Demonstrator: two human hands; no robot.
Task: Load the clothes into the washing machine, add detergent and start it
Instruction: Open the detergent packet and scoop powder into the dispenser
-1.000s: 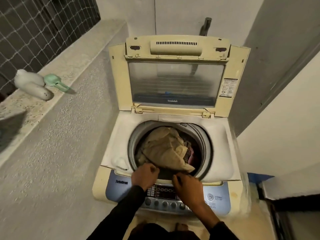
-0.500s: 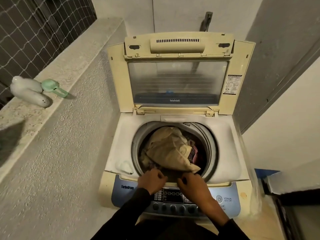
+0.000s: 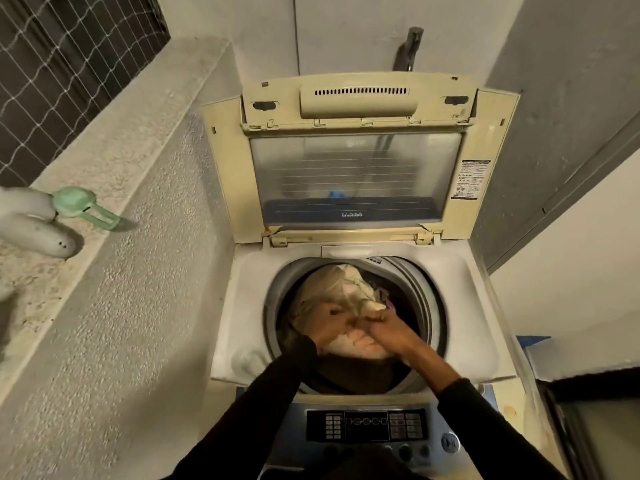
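Both hands reach into the washing machine (image 3: pixel 239 306) drum: left hand (image 3: pixel 325 325) and right hand (image 3: pixel 389 330) grip the beige cloth (image 3: pixel 332 289), fingers closed.

home laundry balcony | top-load washing machine (image 3: pixel 360 341) | netted railing (image 3: pixel 62 64) | wall tap (image 3: pixel 408 46)
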